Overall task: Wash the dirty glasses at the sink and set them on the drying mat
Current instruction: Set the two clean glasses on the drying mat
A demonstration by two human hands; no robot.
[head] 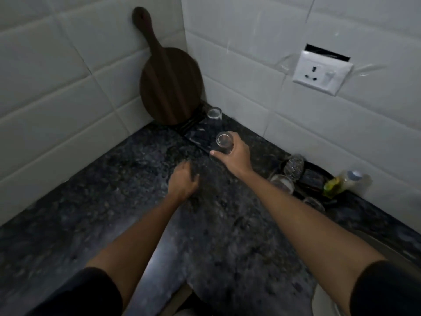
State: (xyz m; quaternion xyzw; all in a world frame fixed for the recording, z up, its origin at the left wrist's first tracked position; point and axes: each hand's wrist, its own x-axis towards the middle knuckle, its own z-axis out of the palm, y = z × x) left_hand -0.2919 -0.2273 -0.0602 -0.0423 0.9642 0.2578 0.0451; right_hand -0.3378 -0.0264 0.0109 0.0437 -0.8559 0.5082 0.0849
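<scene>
1. My right hand point(235, 153), just right of the frame's centre, has its fingers curled round a clear glass point(224, 143), thumb along the near side. The glass is upright with its rim facing the camera.
2. I hold that glass over the near end of the drying mat point(198, 132), a dark ridged strip running toward the wall corner. I cannot tell whether the base touches the mat.
3. My left hand point(183, 182), a little below and left of centre, has its fingers curled under, knuckles up, and grips nothing. It sits low over the countertop point(102, 201); whether it rests on the stone I cannot tell.
4. A second glass point(214, 114) stands upright at the far end of the mat, above the one I hold and well apart from it.
5. A dark round cutting board point(169, 87) with a long handle leans upright in the tiled corner, upper centre, its lower edge at the mat's far end.
6. At the right edge, more glasses point(282, 182) crowd near a dark tray point(319, 176) against the wall, with a bottle of yellow liquid point(341, 182) just beyond them.
7. A white wall socket point(322, 73) sits on the tiles at upper right.
8. Both forearms are bare; dark sleeves show at the bottom edge.
</scene>
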